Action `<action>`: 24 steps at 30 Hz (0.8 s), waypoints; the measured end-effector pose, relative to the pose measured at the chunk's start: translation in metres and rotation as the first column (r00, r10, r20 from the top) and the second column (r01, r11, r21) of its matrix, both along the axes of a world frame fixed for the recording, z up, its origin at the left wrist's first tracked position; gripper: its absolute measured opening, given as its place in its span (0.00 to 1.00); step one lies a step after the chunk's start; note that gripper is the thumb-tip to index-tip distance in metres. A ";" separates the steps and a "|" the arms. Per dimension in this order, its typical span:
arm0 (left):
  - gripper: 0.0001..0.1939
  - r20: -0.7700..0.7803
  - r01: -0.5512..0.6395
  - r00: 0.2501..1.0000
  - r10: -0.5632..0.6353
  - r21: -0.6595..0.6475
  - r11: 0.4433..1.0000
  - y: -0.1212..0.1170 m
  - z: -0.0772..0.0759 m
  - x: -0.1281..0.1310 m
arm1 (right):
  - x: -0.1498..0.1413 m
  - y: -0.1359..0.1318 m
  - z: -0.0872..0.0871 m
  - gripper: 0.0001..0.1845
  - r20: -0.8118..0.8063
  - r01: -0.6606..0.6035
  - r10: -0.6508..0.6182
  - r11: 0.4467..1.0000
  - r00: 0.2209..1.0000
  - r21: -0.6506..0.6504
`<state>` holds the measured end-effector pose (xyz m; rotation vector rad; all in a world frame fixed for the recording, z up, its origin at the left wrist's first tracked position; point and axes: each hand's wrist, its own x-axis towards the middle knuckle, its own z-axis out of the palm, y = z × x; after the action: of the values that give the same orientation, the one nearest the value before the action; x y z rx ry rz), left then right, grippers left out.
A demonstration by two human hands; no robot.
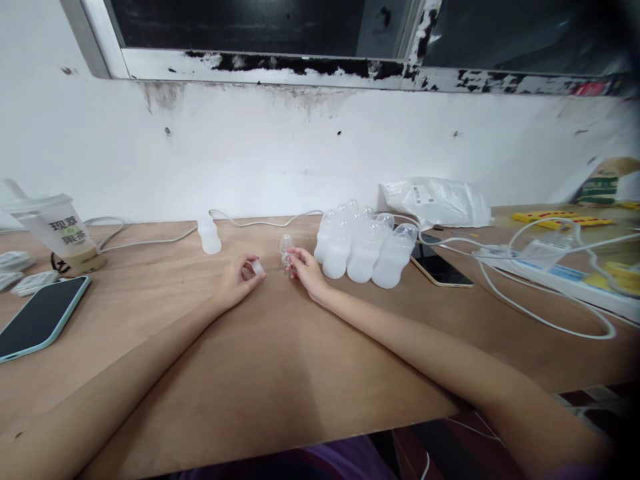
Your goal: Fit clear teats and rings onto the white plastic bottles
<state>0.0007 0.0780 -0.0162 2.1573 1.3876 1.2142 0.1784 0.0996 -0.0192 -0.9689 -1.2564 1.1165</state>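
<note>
My left hand [241, 279] is closed around a small whitish screw ring [257, 267], held by thumb and fingers just above the table. My right hand [306, 268] pinches a small clear bottle teat [286, 258] between thumb and fingertips. Right behind it is a clear domed cap [286, 241]; whether the fingers touch it I cannot tell. A frosted white baby bottle [209, 236] without a cap stands behind my left hand. To the right of my right hand, several frosted bottles [363, 253] with clear domed caps stand upright in a tight group.
A drink cup [60, 233] and a phone [43, 317] are at the left. A white plastic bag [440, 202] lies against the wall. Right of the bottles are another phone [443, 265], a power strip [590, 283] and looping white cables [545, 327].
</note>
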 end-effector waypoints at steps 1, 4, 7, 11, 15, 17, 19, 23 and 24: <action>0.22 0.000 -0.001 1.000 0.001 -0.001 1.000 0.000 0.000 0.000 | 0.000 0.000 -0.001 0.10 0.002 -0.001 0.001 1.000 1.000 0.000; 0.22 0.004 -0.003 1.000 0.003 -0.013 1.000 0.001 0.000 0.000 | 0.001 0.002 -0.002 0.10 0.002 -0.006 0.006 1.000 1.000 0.014; 0.22 0.032 0.020 0.999 -0.019 -0.030 0.999 0.001 -0.001 0.000 | 0.001 0.002 -0.003 0.14 0.014 0.019 -0.020 0.997 1.000 0.076; 0.23 0.126 0.107 0.987 -0.097 -0.074 0.992 -0.002 0.002 0.002 | -0.002 -0.005 0.001 0.11 0.164 -0.019 -0.027 0.961 0.986 0.276; 0.23 0.184 0.208 0.964 -0.192 -0.071 0.976 -0.006 0.004 0.003 | -0.004 -0.020 0.007 0.03 0.418 -0.159 -0.067 0.862 0.906 0.481; 0.22 0.174 0.230 0.960 -0.219 -0.043 0.972 -0.007 0.004 0.004 | -0.004 -0.025 0.008 0.03 0.504 -0.235 -0.081 0.814 0.860 0.531; 0.21 0.151 0.234 0.961 -0.230 -0.012 0.972 -0.006 0.003 0.003 | -0.004 -0.027 0.008 0.04 0.553 -0.286 -0.082 0.787 0.829 0.546; 0.21 0.111 0.233 0.965 -0.238 0.053 0.971 -0.004 0.000 0.002 | -0.004 -0.028 0.009 0.05 0.578 -0.321 -0.087 0.760 0.811 0.565; 0.20 0.096 0.227 0.968 -0.233 0.071 0.971 -0.004 0.000 0.002 | -0.004 -0.028 0.010 0.05 0.583 -0.323 -0.094 0.757 0.807 0.569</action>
<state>0.0024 0.0738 -0.0157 2.1887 1.0378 1.2704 0.1742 0.0721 -0.0094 -0.6956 -2.0643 0.3681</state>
